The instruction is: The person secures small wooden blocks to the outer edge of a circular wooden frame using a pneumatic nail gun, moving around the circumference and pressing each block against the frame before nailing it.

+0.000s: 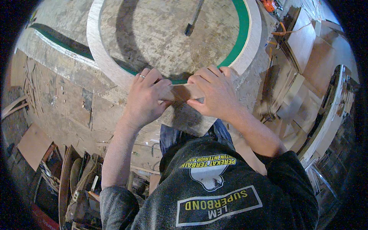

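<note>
A large round ring (pixel 94 32) lies on a worn work surface, pale on its upper face and green along its inner wall. Both my hands meet at its near side. Between them spans a short tan, wood-like piece (pixel 184 92), shaded in its middle. My left hand (pixel 146 96) grips its left end, thumb on the near side and fingers curled over the far side; a finger ring shows on it. My right hand (pixel 214 90) holds the other end the same way. Whether this piece is loose or belongs to the ring's rim, I cannot tell.
A dark-tipped rod (pixel 188 30) lies inside the ring. To the left is a curved green-faced strip (pixel 67 48). An orange power tool (pixel 269 5) with a cord sits at the far right. Boards (pixel 306 46) lie on the right; wood offcuts (pixel 73 172) stand at lower left.
</note>
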### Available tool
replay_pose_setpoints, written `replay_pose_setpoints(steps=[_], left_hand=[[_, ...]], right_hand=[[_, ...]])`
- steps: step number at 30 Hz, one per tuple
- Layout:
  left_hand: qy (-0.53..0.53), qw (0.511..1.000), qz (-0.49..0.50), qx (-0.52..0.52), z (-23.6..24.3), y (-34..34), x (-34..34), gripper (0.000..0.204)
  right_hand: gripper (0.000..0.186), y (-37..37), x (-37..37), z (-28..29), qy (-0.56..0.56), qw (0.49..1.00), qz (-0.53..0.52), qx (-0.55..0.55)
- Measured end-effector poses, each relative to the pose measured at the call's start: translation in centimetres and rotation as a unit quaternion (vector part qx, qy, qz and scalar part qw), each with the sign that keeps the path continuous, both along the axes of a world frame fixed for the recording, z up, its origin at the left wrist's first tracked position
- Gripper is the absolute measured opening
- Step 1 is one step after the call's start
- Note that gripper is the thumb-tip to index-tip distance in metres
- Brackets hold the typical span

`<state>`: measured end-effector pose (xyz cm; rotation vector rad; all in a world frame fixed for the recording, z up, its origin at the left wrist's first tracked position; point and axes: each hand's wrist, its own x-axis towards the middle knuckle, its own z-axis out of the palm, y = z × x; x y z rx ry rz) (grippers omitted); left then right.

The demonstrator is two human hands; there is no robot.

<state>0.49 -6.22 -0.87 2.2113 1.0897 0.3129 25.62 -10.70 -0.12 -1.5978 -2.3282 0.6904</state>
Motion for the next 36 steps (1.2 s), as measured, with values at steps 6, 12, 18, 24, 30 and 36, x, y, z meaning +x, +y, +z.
replay_pose_setpoints(steps=[6,12,18,24,30,36], left_hand=[[0.004,1.000,0.008,-0.003,1.5,-0.7,1.2,0.053],[0.045,0.999,0.023,-0.013,0.3,-1.2,2.3,0.057],[0.026,0.999,0.046,-0.010,0.8,-1.2,1.5,0.052],[0.023,0.998,0.050,-0.006,0.5,-0.5,2.8,0.058],[0.031,0.997,0.075,-0.012,1.1,-1.3,1.8,0.055],[0.034,0.997,0.070,-0.004,0.3,-1.8,1.7,0.054]], right_hand=[[0.054,-0.1,0.1,-0.1,-0.003,1.000,-0.005,-0.008],[0.054,-0.2,1.0,0.1,-0.040,0.999,0.014,-0.016],[0.050,5.9,7.0,3.8,-0.017,0.968,-0.195,0.156],[0.045,24.8,31.7,-6.5,0.009,0.923,-0.293,0.250],[0.053,32.3,34.8,-14.7,0.029,0.975,-0.129,0.178],[0.097,30.0,34.5,-12.1,0.074,0.981,-0.103,0.150]])
